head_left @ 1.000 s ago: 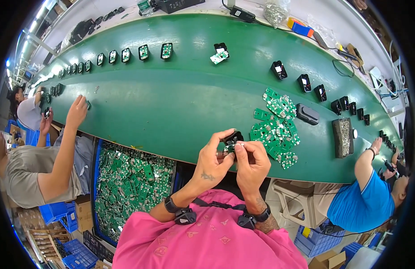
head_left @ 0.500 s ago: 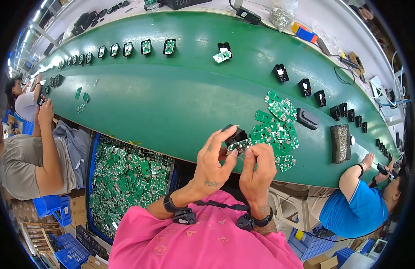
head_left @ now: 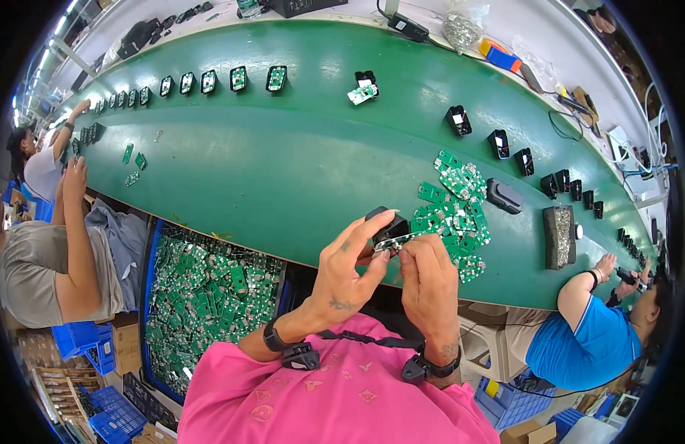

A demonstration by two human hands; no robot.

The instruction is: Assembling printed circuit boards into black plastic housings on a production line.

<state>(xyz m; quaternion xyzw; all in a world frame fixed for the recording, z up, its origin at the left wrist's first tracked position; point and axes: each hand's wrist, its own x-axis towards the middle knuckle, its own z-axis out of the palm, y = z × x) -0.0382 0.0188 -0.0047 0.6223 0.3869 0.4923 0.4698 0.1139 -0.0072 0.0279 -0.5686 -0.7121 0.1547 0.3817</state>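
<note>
My left hand (head_left: 350, 270) is closed around a small black plastic housing (head_left: 385, 223), near the table's front edge. A green circuit board (head_left: 393, 243) lies against the housing's near side, steadied by the left thumb. The fingers of my right hand (head_left: 431, 285) are pinched together at the board's right end; any wire between them is too small to make out. Just right of the hands spreads a loose pile of green circuit boards (head_left: 453, 214). Beyond the pile's right side rests a closed black case (head_left: 504, 196).
A dark block with a speckled top (head_left: 559, 237) stands at right. Black housings (head_left: 499, 144) line the right side; board-filled ones (head_left: 276, 78) line the far left. Front left is a blue-rimmed bin (head_left: 144, 296) full of boards. Co-workers sit on both sides, one in a blue shirt (head_left: 587, 340).
My right hand has turned slightly, its fingers shifting at the board's end. The board looks more edge-on. At far left a co-worker's arm now reaches out over the table.
</note>
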